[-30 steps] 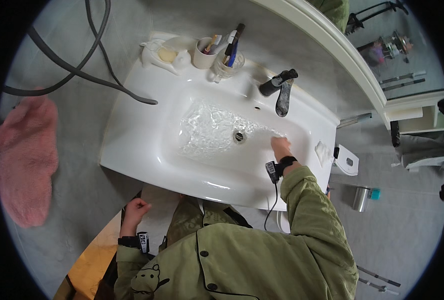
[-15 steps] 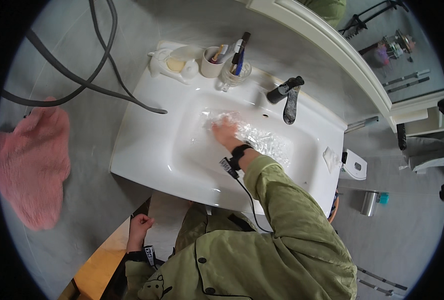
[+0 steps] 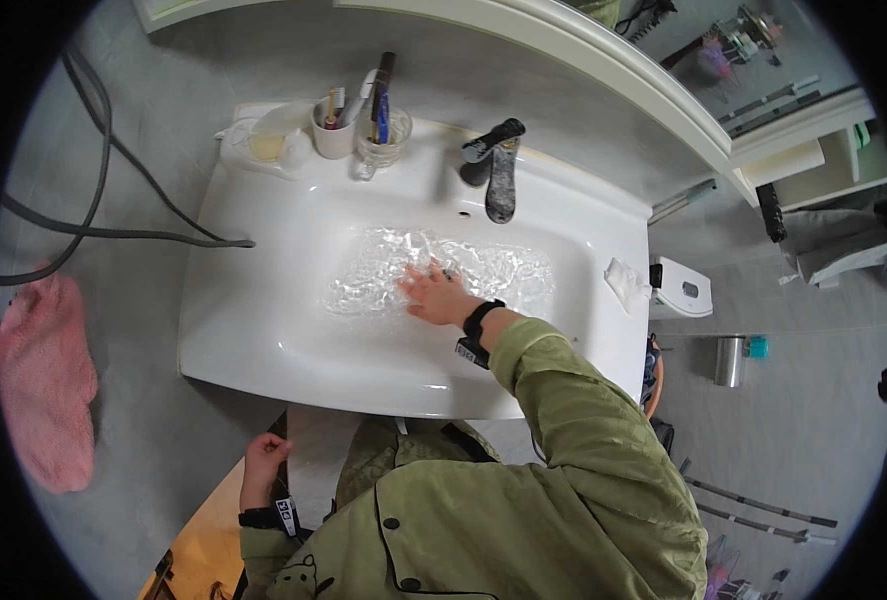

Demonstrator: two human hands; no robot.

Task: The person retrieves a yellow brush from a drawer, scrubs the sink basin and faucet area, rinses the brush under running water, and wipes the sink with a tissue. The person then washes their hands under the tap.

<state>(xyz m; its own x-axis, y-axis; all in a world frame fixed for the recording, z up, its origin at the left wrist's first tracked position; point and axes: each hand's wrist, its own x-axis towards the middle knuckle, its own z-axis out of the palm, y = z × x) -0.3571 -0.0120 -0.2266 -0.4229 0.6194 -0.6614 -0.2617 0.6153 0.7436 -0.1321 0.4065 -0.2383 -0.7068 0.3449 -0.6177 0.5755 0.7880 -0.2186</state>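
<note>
My right hand (image 3: pixel 441 296) is over the middle of the white washbasin (image 3: pixel 314 382), its fingers spread and dipping into rippling clear water (image 3: pixel 504 268). It holds nothing that I can see. A black band circles that wrist. Behind the water stands a dark, spotted faucet (image 3: pixel 502 185). Away from the basin, below its front left corner, my left hand (image 3: pixel 266 458) hangs with its fingers curled in, and nothing shows in it.
On the basin's back left ledge are a soap dish (image 3: pixel 269 147), a white cup (image 3: pixel 334 138) with toothbrushes and a glass jar (image 3: pixel 382 150). Crumpled tissue (image 3: pixel 626 284) lies on the right rim. A grey hose (image 3: pixel 144 234) reaches the left rim; a pink towel (image 3: pixel 49 385) hangs left.
The view has shifted, so the basin sits further left. My right hand has moved toward the middle of the basin, and the water is spread more widely. My left hand stays low and curled.
</note>
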